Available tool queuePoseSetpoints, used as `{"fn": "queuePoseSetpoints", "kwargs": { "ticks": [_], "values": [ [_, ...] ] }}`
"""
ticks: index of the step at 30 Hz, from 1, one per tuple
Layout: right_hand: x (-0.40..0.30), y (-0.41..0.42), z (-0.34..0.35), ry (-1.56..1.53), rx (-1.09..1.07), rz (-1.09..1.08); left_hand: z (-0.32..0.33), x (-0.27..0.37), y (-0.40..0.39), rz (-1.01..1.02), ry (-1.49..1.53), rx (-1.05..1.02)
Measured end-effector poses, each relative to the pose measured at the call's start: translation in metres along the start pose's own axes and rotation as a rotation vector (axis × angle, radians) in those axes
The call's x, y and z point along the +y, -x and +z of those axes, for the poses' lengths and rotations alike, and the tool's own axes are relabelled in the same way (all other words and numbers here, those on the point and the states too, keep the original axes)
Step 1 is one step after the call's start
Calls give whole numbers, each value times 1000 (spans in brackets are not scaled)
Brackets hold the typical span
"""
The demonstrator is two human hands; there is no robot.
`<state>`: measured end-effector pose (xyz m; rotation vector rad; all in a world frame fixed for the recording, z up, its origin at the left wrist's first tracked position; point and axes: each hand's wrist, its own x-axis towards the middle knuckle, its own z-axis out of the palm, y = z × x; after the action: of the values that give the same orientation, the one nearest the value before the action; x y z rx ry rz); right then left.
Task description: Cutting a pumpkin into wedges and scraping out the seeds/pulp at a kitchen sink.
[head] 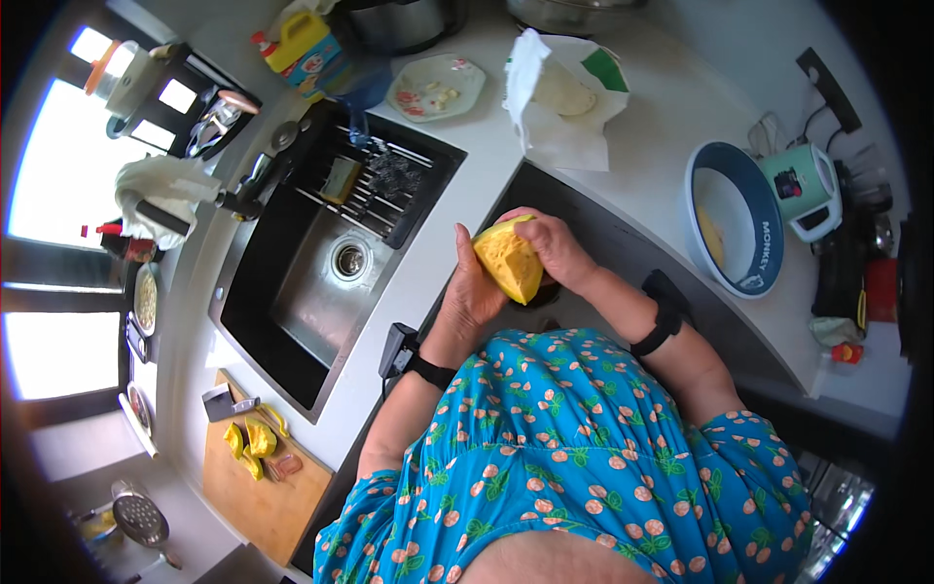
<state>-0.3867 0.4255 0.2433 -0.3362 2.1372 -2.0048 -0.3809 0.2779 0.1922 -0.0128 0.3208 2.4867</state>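
Note:
Between my two hands is a thick wedge of yellow pumpkin (pixel 511 261), held in front of my body by the counter's edge. My left hand (pixel 471 292) supports it from the left, thumb pointing up along its side. The fingers of my right hand (pixel 556 248) curl over its upper right side. Rough, hollowed flesh faces up; the underside is hidden. To the lower left, several cut pumpkin pieces (pixel 260 438) lie on a wooden cutting board (pixel 292 511). Near them on the board is a cleaver (pixel 225 403).
Left of my hands is a sink (pixel 314 285) with a drying rack (pixel 394 175) across it. Farther back stand an octagonal plate (pixel 435 87), an opened white bag (pixel 565 131) and a yellow jug (pixel 306 55). A blue-rimmed basin (pixel 766 219) sits at right, beside a green appliance (pixel 799 186).

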Motion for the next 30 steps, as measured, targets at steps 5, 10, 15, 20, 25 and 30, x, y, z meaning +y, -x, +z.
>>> {"fn": "queuePoseSetpoints", "kwargs": {
  "ticks": [5, 10, 15, 20, 25, 30],
  "values": [
    [24, -10, -32, 490, 109, -227, 8, -19, -10, 32, 47, -19],
    [27, -1, -34, 27, 202, -32, 6, -14, -19, 105, -194, -19],
    [41, 13, -4, 515, 219, -287, -11, -18, -24, 222, -263, 79],
    [41, 15, 17, 770, 387, -243, -4, -22, -19, 243, -283, 119],
    [31, 16, 12, 778, 317, -305, 4, -21, -6, 210, -336, 57],
    [32, 11, 8, 806, 267, -419, -6, -10, -15, 33, -3, 63]
  ]
}}
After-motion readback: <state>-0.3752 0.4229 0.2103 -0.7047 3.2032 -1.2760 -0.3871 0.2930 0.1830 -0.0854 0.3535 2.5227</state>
